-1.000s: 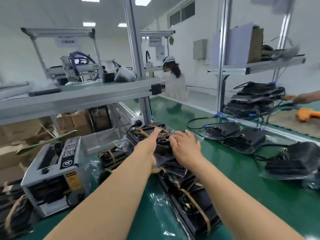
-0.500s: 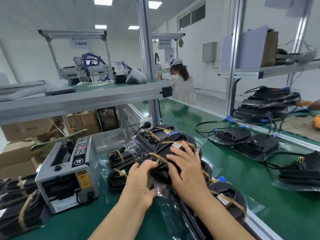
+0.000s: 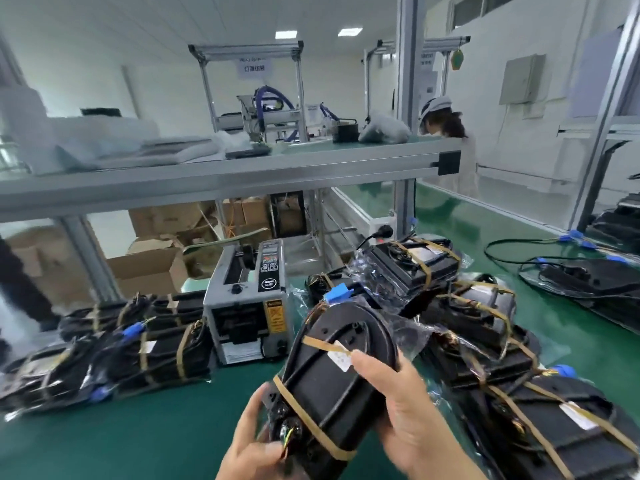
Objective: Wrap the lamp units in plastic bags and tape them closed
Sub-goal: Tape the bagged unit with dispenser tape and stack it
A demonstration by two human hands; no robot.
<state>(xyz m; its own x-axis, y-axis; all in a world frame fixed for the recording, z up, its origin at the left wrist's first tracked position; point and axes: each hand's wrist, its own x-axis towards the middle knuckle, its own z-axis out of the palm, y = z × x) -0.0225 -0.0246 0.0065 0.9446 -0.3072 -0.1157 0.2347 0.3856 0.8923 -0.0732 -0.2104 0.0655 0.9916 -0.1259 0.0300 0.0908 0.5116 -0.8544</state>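
Holding a black lamp unit (image 3: 332, 375) banded with brown tape, the left hand (image 3: 254, 445) grips its near end and the right hand (image 3: 408, 417) clasps its side, thumb on top. The unit tilts above the green bench (image 3: 156, 438), before the tape dispenser (image 3: 247, 306), beside a stack of taped units (image 3: 485, 327).

On the green bench (image 3: 145, 434), a tape dispenser (image 3: 249, 306) stands at twelve o'clock. Taped lamp bundles (image 3: 138, 351) lie at nine, a bigger pile (image 3: 502, 362) at three.
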